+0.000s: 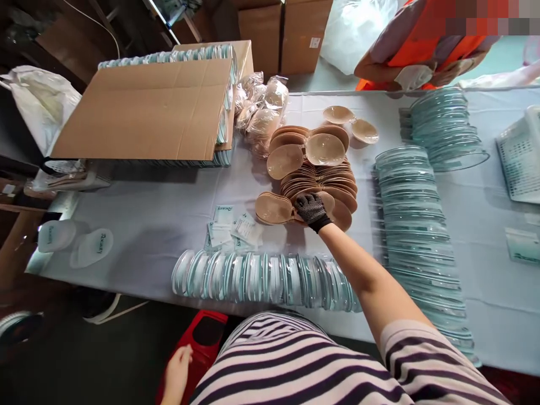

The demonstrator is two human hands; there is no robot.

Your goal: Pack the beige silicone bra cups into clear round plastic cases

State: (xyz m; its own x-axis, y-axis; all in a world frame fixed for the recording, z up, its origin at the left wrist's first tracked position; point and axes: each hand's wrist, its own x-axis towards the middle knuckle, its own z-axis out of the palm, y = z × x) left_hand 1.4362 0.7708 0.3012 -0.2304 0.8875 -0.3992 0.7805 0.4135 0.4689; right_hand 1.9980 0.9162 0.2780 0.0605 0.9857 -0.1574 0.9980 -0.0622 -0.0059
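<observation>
Cups (272, 208) partly hidden under right hand (312, 210); grip unclear.

Packing workshop.
Stacked beige cups (318, 179) and clear cases (415, 222) line a counter (143, 214); behind, cardboard boxes (259, 42) and an orange-vested worker (415, 42).

Gloss met matt across the cloth (143, 205)!
The cups (324, 149) looked smooth with a soft sheen, and the glove (312, 208) was rough, dull knit; the cases (413, 214) flashed clear, glossy plastic, the wrap (265, 121) shone, crinkled and filmy, the board (147, 109) showed matt, smooth cardboard, and the basket (521, 163) looked like plastic!
</observation>
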